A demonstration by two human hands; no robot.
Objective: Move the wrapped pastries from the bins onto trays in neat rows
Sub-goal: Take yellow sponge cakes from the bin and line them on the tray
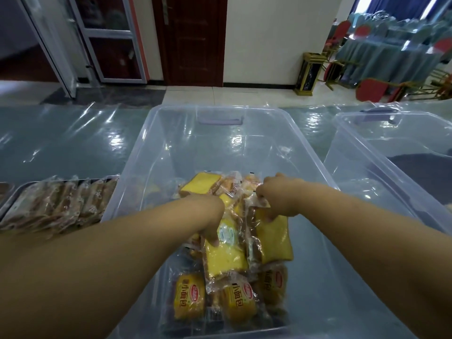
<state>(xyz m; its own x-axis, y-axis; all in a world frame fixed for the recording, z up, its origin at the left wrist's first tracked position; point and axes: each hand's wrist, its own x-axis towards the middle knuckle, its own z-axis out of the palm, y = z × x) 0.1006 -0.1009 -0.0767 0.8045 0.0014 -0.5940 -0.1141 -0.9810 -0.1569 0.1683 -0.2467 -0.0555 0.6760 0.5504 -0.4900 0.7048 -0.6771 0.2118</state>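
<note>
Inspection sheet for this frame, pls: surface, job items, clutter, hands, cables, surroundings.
Surface: table under glossy clear film.
Job's things: middle bin holds a heap of pastries at its near end; tray at left carries wrapped rows; right bin, contents unclear.
Clutter: nothing seen.
Grippers: left hand grips a yellow pack; right hand pinches a second pack; both inside the middle bin.
Cables: nothing seen.
Surroundings: dark door, red chairs, tiled floor.
</note>
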